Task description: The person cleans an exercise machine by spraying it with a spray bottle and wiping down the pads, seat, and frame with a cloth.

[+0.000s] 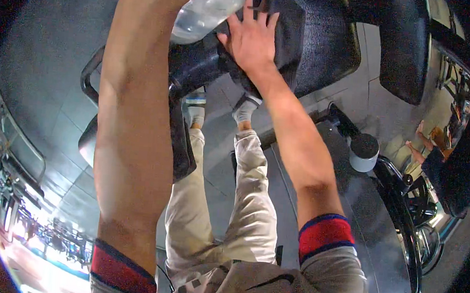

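My right hand (251,41) lies palm down with spread fingers on a black padded part (285,39) of what looks like a gym machine. Its fingertips reach close to a clear, shiny plastic item (205,16), perhaps a bottle or a bag. Across the left of the view rises my left forearm (139,78), bending to the right at the top edge. The left hand itself is beyond that edge, and the forearm covers part of the plastic item. Under my right hand runs a black padded roller or bar (201,70).
A second black pad (405,48) stands at the upper right. To my right are a white cylinder with a dark top (364,153) and a curved black tube frame (402,211). Another person (442,161) is at the far right. Dark floor tiles (73,115) lie left.
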### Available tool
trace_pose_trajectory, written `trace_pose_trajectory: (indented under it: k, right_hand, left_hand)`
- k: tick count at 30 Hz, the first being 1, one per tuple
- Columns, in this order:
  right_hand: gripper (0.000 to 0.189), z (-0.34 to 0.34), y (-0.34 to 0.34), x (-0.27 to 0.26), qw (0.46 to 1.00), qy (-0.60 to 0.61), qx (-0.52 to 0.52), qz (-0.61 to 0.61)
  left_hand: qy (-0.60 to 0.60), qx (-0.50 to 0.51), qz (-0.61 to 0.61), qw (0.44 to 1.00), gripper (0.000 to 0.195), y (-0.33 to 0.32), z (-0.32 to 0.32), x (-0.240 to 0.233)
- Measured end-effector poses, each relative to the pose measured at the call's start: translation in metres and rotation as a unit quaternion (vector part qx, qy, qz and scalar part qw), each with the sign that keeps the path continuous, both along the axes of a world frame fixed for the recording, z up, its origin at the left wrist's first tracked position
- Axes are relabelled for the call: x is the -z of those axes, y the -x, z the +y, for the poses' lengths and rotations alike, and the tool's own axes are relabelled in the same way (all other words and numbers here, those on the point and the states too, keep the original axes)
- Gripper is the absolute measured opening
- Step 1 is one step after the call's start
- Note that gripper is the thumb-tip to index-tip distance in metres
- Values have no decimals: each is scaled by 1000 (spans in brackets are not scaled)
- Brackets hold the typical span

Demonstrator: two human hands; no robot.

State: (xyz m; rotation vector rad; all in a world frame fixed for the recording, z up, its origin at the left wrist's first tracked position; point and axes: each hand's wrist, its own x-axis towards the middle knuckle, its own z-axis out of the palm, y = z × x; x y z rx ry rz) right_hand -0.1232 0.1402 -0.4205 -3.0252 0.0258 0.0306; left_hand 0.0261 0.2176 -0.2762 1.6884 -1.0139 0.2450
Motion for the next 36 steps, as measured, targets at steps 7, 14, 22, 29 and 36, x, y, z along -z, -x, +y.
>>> trace_pose_trajectory:
  k: [7,14,22,29,36]
  right_hand:
    - [80,-52,117,2,995,-31,95,0]
    - [81,-32,126,16,977,-146,134,-78]
    - [76,21,127,7,977,-196,80,-25]
    - [53,63,23,84,981,-163,-95,-37]
    - [51,122,13,78,977,-206,-54,14]
  left_hand:
    - [-342,377,78,857,21,22,26,-12]
    - [-642,424,48,636,23,52,78,76]
    - [-643,308,100,694,27,16,132,88]
    - [-503,-49,100,857,39,4,204,-27]
    - [-442,-310,129,832,31,89,322,-77]
